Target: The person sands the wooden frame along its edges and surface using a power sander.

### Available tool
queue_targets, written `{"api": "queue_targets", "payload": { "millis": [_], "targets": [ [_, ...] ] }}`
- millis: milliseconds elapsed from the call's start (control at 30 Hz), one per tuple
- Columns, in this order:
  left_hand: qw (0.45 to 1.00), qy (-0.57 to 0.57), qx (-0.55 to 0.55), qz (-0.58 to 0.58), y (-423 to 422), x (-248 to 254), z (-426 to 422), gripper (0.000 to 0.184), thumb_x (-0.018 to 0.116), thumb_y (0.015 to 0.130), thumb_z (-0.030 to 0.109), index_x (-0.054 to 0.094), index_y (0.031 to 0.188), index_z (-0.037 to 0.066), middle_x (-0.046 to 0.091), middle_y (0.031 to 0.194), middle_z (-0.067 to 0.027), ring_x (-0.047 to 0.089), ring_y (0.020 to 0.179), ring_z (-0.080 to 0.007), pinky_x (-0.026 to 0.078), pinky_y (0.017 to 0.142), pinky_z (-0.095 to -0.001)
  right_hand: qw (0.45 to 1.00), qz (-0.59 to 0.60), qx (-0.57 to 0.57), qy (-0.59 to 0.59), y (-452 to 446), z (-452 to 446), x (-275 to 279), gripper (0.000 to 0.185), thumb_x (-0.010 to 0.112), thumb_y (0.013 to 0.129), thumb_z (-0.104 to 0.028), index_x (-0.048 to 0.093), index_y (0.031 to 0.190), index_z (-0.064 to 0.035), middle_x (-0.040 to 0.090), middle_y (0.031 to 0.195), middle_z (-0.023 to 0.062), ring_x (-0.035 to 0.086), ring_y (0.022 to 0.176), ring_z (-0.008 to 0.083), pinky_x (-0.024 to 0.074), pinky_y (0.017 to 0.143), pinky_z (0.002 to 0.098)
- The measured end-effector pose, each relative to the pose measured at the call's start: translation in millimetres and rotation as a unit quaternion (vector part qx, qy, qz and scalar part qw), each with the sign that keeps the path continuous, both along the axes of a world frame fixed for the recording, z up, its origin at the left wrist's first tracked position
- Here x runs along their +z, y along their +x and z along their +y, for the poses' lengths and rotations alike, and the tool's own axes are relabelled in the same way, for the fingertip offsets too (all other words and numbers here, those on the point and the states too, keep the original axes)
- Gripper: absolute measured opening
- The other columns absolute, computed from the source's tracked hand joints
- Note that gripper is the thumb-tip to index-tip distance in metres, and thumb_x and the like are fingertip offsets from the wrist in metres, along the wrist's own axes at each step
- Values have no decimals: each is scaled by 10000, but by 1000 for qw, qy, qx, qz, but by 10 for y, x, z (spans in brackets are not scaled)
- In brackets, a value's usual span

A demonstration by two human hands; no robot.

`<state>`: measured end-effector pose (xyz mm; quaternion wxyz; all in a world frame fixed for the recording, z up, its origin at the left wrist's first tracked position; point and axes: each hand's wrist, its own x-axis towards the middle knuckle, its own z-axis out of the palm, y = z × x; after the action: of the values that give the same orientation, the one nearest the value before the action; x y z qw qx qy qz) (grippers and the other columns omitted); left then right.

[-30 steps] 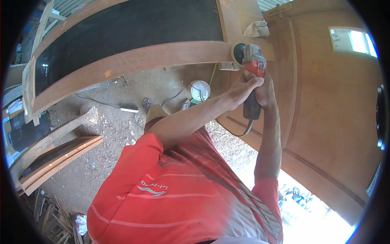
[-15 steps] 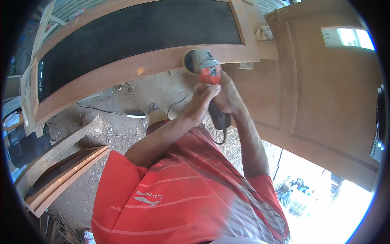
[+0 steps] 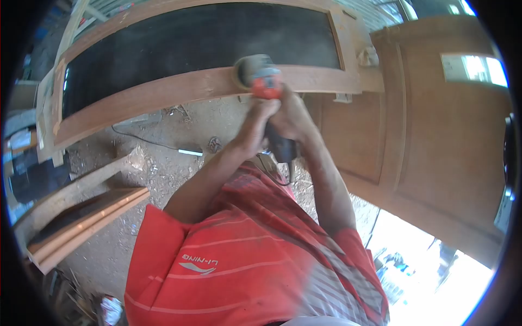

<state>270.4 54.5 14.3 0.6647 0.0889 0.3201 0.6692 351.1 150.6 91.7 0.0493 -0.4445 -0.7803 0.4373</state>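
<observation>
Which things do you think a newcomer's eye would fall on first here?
Probably the bright red shirt, filling the lower middle. Next, perhaps, the blurred red-and-grey power tool, gripped by the left hand and right hand at the near rail below the long dark panel. The white glare at lower right, beside the large wooden door, likely draws the eye too.

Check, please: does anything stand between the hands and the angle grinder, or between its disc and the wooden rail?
Nothing visible does. The left hand and right hand grip the angle grinder directly, and its disc is over the wooden rail; blur hides the exact contact.
</observation>
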Motion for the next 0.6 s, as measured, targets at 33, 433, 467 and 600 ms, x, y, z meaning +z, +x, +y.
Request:
{"api": "queue_targets", "payload": {
  "millis": [33, 433, 467, 600],
  "targets": [
    [1000, -2, -19, 17, 151, 40, 219, 504, 595, 1024, 441, 543, 1338, 50, 623, 1219, -50, 611, 1178, -161, 479, 1052, -351, 1000, 9, 0, 23, 222, 183, -73, 591, 695, 917, -331, 538, 1327, 65, 704, 1171, 310, 698, 1149, 427, 535, 970, 499],
    [970, -49, -216, 105, 1235, 246, 1715, 867, 667, 881, 586, 451, 1519, 41, 483, 1488, -193, 423, 1429, -308, 331, 1178, -430, 970, -7, -241, -41, 1484, 1325, -26, 486, 660, 963, -412, 649, 1264, -31, 701, 1113, 114, 650, 1019, 180, 527, 871, 375],
    [972, -43, -208, 106, 1169, 294, 1649, 866, 665, 881, 598, 457, 1506, 35, 487, 1479, -198, 425, 1424, -311, 329, 1180, -434, 974, 11, -225, -26, 1431, 1269, -30, 506, 653, 965, -441, 655, 1268, -36, 696, 1095, 93, 648, 985, 170, 528, 842, 365],
    [980, 0, -175, 94, 801, 229, 1307, 801, 663, 904, 579, 486, 1445, 16, 509, 1437, -185, 460, 1388, -292, 347, 1168, -431, 985, 51, -166, 20, 1071, 978, -115, 518, 644, 972, -457, 662, 1282, -44, 692, 1062, 51, 640, 928, 144, 528, 797, 341]
  ]
}}
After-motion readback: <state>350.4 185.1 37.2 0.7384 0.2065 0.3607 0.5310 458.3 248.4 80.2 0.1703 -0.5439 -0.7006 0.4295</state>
